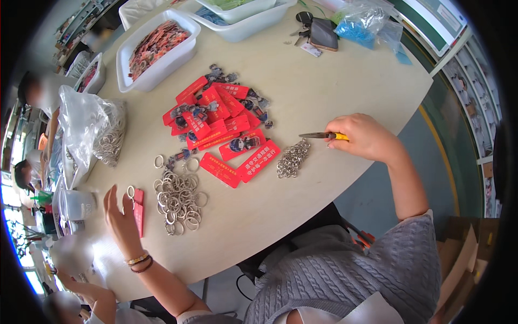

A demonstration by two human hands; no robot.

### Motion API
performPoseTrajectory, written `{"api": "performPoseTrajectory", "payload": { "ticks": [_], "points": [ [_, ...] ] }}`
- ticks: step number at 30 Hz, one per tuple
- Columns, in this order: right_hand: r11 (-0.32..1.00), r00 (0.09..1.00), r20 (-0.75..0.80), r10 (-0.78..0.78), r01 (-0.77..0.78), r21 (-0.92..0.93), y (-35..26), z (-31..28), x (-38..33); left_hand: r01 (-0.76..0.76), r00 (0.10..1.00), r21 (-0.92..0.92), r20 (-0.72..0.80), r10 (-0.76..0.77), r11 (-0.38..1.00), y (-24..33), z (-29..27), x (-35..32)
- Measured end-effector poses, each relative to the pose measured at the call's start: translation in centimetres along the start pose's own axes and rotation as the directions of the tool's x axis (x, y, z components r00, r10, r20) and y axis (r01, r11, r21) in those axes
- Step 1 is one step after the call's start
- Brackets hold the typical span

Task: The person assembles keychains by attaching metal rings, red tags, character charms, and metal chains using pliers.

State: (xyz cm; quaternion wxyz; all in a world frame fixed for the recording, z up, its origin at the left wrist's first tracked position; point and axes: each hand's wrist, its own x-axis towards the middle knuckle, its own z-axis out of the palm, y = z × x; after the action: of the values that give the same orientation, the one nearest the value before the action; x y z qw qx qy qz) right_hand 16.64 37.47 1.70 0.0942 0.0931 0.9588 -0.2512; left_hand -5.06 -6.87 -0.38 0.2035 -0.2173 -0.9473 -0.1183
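Note:
My right hand (364,136) is closed around needle-nose pliers (315,135) with yellow grips; their tip points left, at the top end of a heap of small silver chain links (293,161). At the left of the table my left hand (121,222) has its fingers stretched and apart. Beside those fingers are a key ring (130,191) and a narrow red card (138,216). Between my hands lies a pile of large silver split rings (177,201). Beyond it are many red printed cards (216,110) mixed with flat cartoon figure charms (259,102).
A white tub (189,51) of reddish pieces stands far left, with another white tub (232,33) beside it. A clear bag of rings (110,132) sits left. A phone (324,35), keys and a bag of blue bits (356,31) lie far right. Other people sit along the left.

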Motion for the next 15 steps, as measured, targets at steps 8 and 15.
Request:
{"api": "performPoseTrajectory", "payload": {
  "ticks": [8,15],
  "points": [
    [0.961,0.996,0.081,-0.048,0.068,-0.268,-0.1,-0.3,-0.1,-0.421,0.826,-0.469,0.155,0.542,0.776,15.9,1.7,1.3],
    [0.944,0.990,0.033,-0.135,0.139,-0.298,0.1,-0.3,0.0,-0.421,0.787,-0.367,0.307,0.535,0.830,19.3,2.9,2.3]
  ]
}}
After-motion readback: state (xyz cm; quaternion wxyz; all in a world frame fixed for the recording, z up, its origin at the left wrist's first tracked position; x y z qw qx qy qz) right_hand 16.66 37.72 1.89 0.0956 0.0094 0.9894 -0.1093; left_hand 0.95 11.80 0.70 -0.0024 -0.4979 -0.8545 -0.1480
